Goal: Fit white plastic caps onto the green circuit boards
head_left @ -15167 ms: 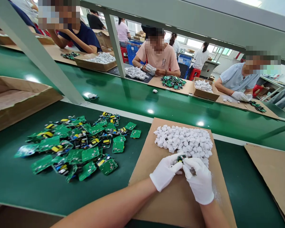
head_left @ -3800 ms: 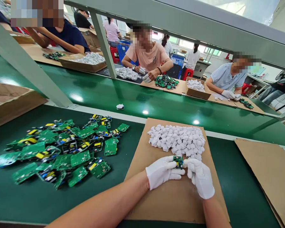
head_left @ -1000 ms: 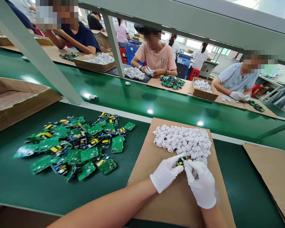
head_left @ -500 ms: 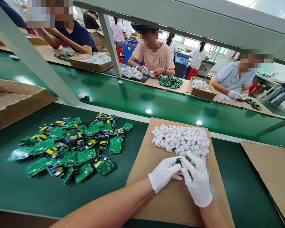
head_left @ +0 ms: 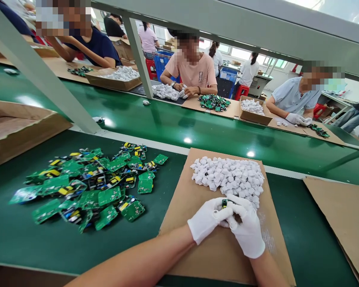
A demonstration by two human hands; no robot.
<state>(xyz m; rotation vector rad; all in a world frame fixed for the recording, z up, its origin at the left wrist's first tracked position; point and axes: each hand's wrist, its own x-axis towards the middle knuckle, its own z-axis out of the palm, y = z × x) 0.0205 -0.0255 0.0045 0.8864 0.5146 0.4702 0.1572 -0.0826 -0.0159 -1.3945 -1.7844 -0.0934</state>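
In white gloves, my left hand and my right hand meet over the cardboard sheet. Between their fingers is a small green circuit board, mostly covered by the gloves. My left thumb and fingers pinch it from the left, and my right fingers close on it from the other side. Whether another small part is in the grip, I cannot tell. Just beyond the hands lies a heap of small white plastic pieces. A loose pile of green circuit boards with yellow and black components spreads to the left.
A cardboard box stands at far left, another cardboard sheet at right. A slanted metal post rises from the bench edge. Past it runs a green conveyor belt carrying white items; co-workers sit along its far side.
My right fingers have curled in lower and closer against my left thumb. White items on the belt have shifted left. The co-worker opposite has moved their hands slightly left.
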